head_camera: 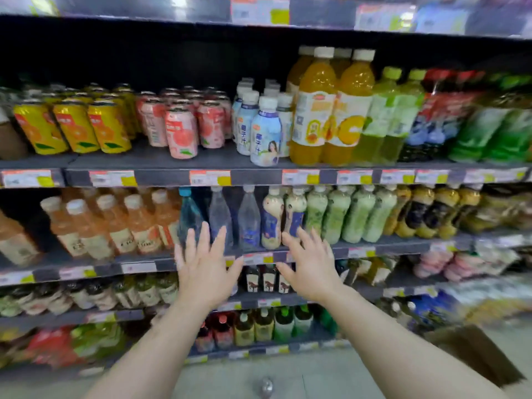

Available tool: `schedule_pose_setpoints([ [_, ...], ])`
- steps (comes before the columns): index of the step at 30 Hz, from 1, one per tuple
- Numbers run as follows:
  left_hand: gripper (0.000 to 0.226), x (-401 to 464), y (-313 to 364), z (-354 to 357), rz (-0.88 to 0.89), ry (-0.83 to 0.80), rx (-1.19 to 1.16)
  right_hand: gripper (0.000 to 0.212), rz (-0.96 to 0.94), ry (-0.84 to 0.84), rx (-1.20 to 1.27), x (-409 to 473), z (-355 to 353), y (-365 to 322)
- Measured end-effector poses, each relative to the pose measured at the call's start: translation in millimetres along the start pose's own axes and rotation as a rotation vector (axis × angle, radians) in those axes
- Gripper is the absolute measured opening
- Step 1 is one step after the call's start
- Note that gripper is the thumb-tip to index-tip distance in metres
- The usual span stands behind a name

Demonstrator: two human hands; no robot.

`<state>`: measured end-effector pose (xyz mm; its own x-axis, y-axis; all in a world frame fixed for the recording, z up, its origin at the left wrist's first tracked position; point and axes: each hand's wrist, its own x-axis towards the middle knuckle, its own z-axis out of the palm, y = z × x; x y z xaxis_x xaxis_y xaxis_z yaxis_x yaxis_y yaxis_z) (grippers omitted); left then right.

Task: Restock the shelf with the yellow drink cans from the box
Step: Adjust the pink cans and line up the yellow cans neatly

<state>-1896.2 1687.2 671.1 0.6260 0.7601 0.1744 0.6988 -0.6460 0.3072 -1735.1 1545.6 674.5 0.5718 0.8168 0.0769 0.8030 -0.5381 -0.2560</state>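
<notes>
A head-worn camera looks forward and down at a shop's drink shelving, with two bare forearms reaching up from the bottom of the frame toward the centre. The left hand (204, 269) is just left of centre, back toward the camera, fingers straight and spread, holding nothing. The right hand (312, 267) is just right of centre, also with fingers spread and extended, holding nothing. Both hands hover in front of the edge of a middle shelf and appear apart from the bottles behind them, though whether the fingertips touch anything cannot be told. The yellow drink cans (74, 126) stand in rows at the left of the upper stocked shelf (161, 177), in the upper left of the frame, well apart from both hands; three cans form the front row, with more behind them. Just to their right on the same shelf stand pink cans (182, 133), then small white bottles (264, 136), tall orange juice bottles (331, 110) and green bottles (385, 116) toward the right. The shelf below, level with the hands, holds peach-coloured bottles (115, 226) at left, clear blue-tinted bottles (220, 217) in the centre and pale green bottles (354, 214) at right. A brown cardboard box (475, 352) sits on the floor in the lower right of the frame, blurred; its contents cannot be seen. Price labels run along the shelf edges.
</notes>
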Motion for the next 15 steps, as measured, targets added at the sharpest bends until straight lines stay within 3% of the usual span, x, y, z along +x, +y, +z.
schedule_pose_setpoints([
  [15,0.08,-40.0,-9.5,141.3,0.108,-0.188,-0.084,0.066,0.155,0.01,0.118,-54.8,123.8,64.6],
])
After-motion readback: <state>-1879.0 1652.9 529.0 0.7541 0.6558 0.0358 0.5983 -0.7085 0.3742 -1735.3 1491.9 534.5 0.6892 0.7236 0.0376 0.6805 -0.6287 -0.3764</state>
